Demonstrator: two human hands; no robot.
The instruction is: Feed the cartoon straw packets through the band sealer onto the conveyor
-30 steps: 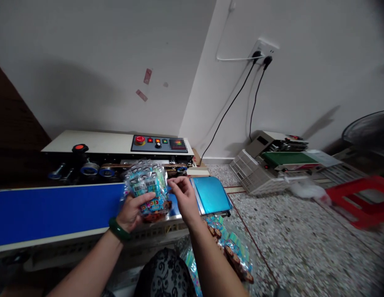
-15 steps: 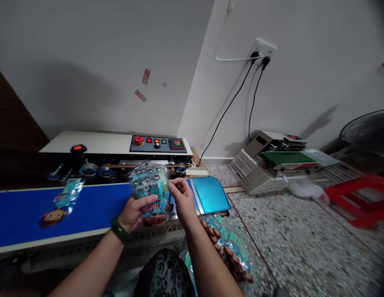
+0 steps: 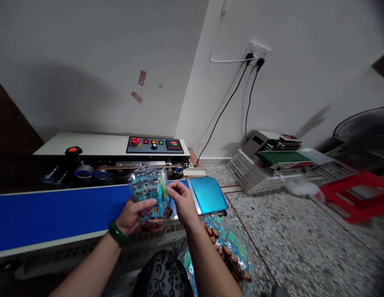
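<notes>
My left hand (image 3: 131,214) grips a stack of clear packets (image 3: 148,192) printed in blue, with barcodes and cartoon faces, held upright over the blue conveyor belt (image 3: 55,210). A green bangle sits on that wrist. My right hand (image 3: 179,200) pinches the right edge of the stack near its top. Behind the belt runs the sealing machine (image 3: 99,150) with a grey control panel (image 3: 155,145) and a red button. More of the same packets (image 3: 229,251) lie in a heap below my right forearm.
A shiny blue chute (image 3: 209,194) ends the belt at the right. On the speckled floor stand a second smaller machine with a green belt (image 3: 272,161), a red plastic stool (image 3: 356,196) and a fan (image 3: 365,130). Two black cables run up to a wall socket (image 3: 254,55).
A packet that lay on the belt's left half half a second ago is gone from view. Both hands stay on the stack, shifted slightly left and down.
</notes>
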